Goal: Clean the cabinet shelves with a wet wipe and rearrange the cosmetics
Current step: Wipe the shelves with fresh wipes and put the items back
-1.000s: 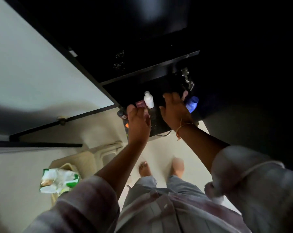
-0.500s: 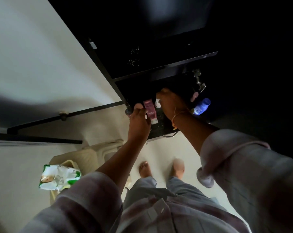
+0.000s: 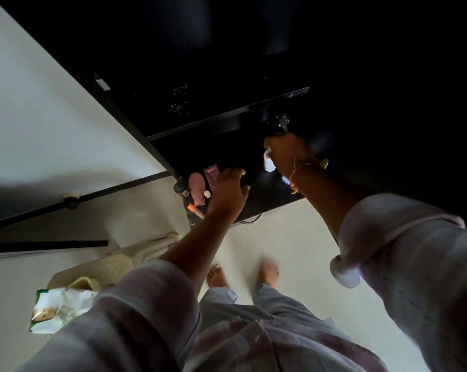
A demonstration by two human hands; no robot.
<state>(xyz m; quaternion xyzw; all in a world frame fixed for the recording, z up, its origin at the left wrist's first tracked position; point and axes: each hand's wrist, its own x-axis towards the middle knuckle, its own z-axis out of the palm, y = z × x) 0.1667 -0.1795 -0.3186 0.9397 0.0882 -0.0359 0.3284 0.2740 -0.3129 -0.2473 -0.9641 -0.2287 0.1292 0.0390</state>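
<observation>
A dark cabinet shelf [image 3: 264, 200] carries cosmetics at its left end: a peach bottle [image 3: 197, 189], a pink tube [image 3: 211, 174], a dark round-capped bottle [image 3: 179, 187] and an orange-tipped stick [image 3: 196, 210]. My left hand [image 3: 228, 193] hovers just right of them with fingers spread and nothing visibly held. Farther back on the shelf, my right hand [image 3: 287, 154] grips a small white bottle [image 3: 267, 162]. A blue bottle [image 3: 285, 180] peeks out beside that wrist. The shelf interior is very dark.
A green-and-white wet wipe pack [image 3: 60, 307] lies on a cream plastic chair [image 3: 114, 264] at lower left. The white cabinet door [image 3: 39, 116] stands open on the left. A small metal ornament [image 3: 282, 122] sits at the shelf's back. Bare feet stand on the pale floor below.
My left hand let go of the pink tube, which now lies by the peach bottle. My right hand carried the white bottle to the right and deeper into the shelf.
</observation>
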